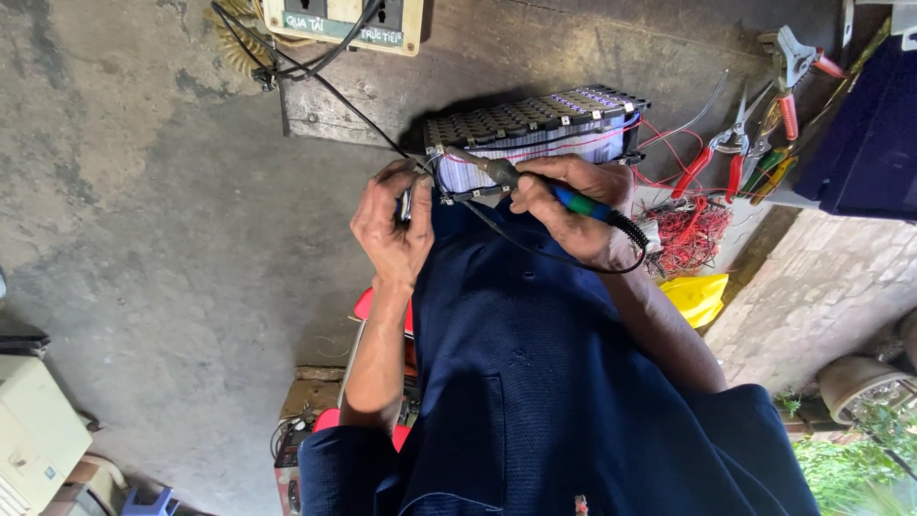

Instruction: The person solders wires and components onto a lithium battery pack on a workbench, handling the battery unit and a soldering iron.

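The left hand point(392, 225) hides what it pinches; the soldering iron point(535, 184) tip is too small to tell.

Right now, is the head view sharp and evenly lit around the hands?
Head view: sharp at the soldering iron and battery pack; soft daylight, no glare; the pack throws a dark shadow on the concrete floor; wide-angle bending shows at the edges.

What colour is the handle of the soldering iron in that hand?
The soldering iron in the right hand has a blue and green handle, seen in the head view.
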